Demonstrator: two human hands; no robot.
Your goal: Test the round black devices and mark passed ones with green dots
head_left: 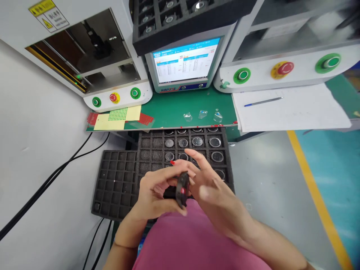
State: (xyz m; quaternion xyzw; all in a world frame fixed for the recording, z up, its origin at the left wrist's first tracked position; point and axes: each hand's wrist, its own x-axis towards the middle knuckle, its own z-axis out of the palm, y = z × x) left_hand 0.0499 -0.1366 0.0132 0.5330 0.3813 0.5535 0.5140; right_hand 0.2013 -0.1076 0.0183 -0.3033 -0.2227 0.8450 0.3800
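My left hand (156, 191) grips a dark round watch case (183, 187) edge-on, its thumb below and fingers above. A red spot shows on the face turned toward my right hand. My right hand (216, 198) is close beside it, fingers apart and partly blurred by motion. A small red sticker (172, 162) appears at the tip of one of its fingers. Below both hands lies a black foam tray (152, 155), with round watch cases (197, 141) in its right-hand compartments. My hands hide part of that tray.
To the left is a second foam tray (116, 180) with one small dark piece in a corner. The green bench (165, 108) bears sticker sheets (118, 116), clear film pieces (203, 114), papers (295, 112) and a pen (263, 101). Behind stand two button-fronted machines and a screen (185, 62).
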